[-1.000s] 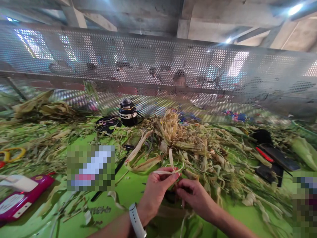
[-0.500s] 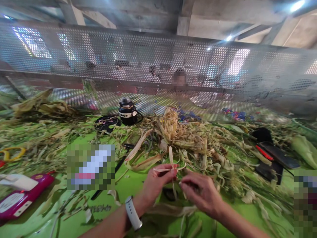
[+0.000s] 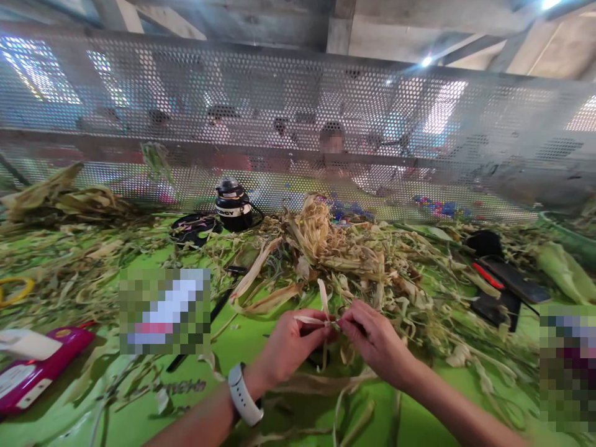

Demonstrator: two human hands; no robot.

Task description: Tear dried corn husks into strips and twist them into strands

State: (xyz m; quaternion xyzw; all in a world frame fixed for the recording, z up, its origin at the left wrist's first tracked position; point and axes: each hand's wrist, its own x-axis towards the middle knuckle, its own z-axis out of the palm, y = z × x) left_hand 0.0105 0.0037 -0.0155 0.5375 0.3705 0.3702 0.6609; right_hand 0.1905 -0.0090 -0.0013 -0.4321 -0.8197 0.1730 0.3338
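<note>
Pale corn husk strips (image 3: 323,297) cross each other at my fingertips, low in the middle of the view. My left hand (image 3: 289,343), with a white watch band at the wrist, pinches the strips where they cross. From the right, my right hand (image 3: 375,335) closes thumb and forefinger on an end of the husk strip close to the left fingertips. Just beyond both hands lies a heap of dried corn husks (image 3: 347,248). Longer husk pieces (image 3: 321,382) lie on the green table below my wrists.
A black jar (image 3: 233,208) stands at the back, before a perforated metal screen (image 3: 288,93) with people behind it. Left are a magenta power strip (image 3: 49,366) and a yellow ring handle (image 3: 17,290). A dark phone-like object (image 3: 512,279) and a green basket (image 3: 565,233) are right.
My right hand has moved up and left to meet the left fingertips and now pinches the husk strip. My left hand keeps its pinch. The view has shifted slightly.
</note>
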